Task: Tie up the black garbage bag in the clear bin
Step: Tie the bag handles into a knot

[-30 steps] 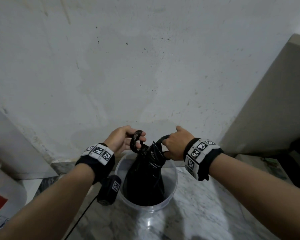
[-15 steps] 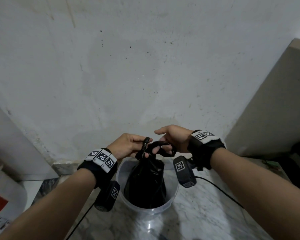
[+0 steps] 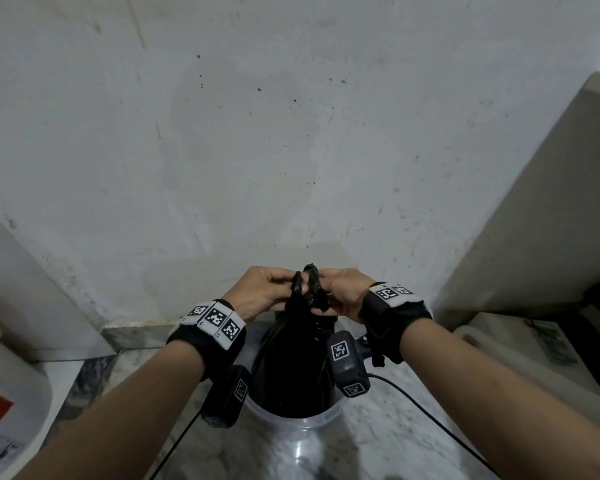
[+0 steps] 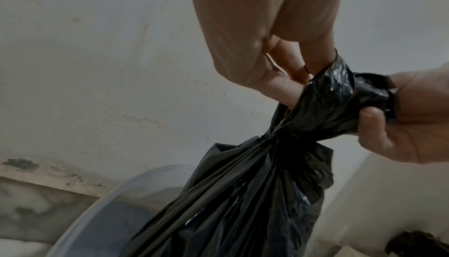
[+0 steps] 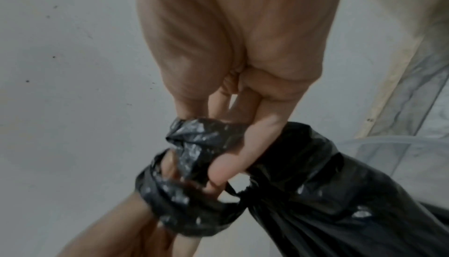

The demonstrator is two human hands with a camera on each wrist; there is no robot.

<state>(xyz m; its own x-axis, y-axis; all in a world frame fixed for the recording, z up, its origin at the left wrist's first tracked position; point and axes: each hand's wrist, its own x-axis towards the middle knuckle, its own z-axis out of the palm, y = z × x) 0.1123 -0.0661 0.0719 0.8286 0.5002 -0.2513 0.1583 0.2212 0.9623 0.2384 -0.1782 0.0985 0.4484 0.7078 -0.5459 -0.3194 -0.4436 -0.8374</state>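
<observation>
The black garbage bag [image 3: 293, 368] stands in the clear bin [image 3: 302, 415], its top gathered into a twisted neck [image 4: 291, 132]. Above the neck, two twisted black ends cross between my hands. My left hand [image 3: 267, 292] pinches one end [image 4: 337, 77] with curled fingers. My right hand [image 3: 340, 294] grips the other end [image 5: 194, 142], fingers threaded through the loops. In the right wrist view a loop of bag [image 5: 170, 203] wraps around fingers of the left hand. Both hands meet just above the bin, almost touching.
A stained white wall [image 3: 257, 133] rises right behind the bin. The bin stands on a marble floor [image 3: 378, 438]. A beige panel [image 3: 551, 220] stands at the right, and a white object with red [image 3: 0, 393] lies at the left. A black cable [image 3: 430, 410] trails across the floor.
My hands have come together above the bag. The two ends, held apart a second ago, now cross and wind around each other between my fingers. The view has dipped slightly.
</observation>
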